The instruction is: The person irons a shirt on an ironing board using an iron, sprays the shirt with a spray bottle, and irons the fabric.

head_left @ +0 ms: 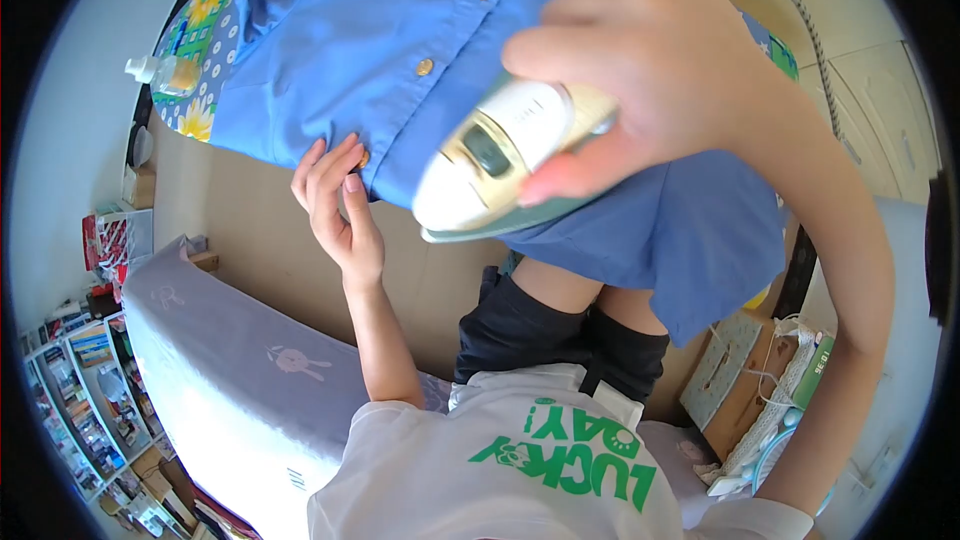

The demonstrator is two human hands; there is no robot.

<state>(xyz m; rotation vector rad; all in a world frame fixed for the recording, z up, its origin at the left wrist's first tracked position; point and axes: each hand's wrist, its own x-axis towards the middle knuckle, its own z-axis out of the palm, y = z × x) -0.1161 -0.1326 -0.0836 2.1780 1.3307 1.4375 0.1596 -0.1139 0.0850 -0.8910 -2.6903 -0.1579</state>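
A blue button-up shirt (330,50) with gold buttons is spread over a flower-patterned ironing board (222,45). My right hand (650,50) is wrapped round the handle of a white and cream iron (455,190). The iron is over the lower part of the shirt, its tip towards my left; whether its soleplate touches the cloth I cannot tell. My left hand (345,225) pinches the shirt's near edge beside a button, with the fingertips on the cloth and the thumb close to them. Part of the shirt hangs off the board's near side.
A small spray bottle (178,75) lies at the board's left end. The iron's cord (815,35) runs down on the right. A covered sofa or bed (250,350) is at the left, shelves (95,400) beyond it. A wooden box (735,380) and green-faced clock (815,370) stand right.
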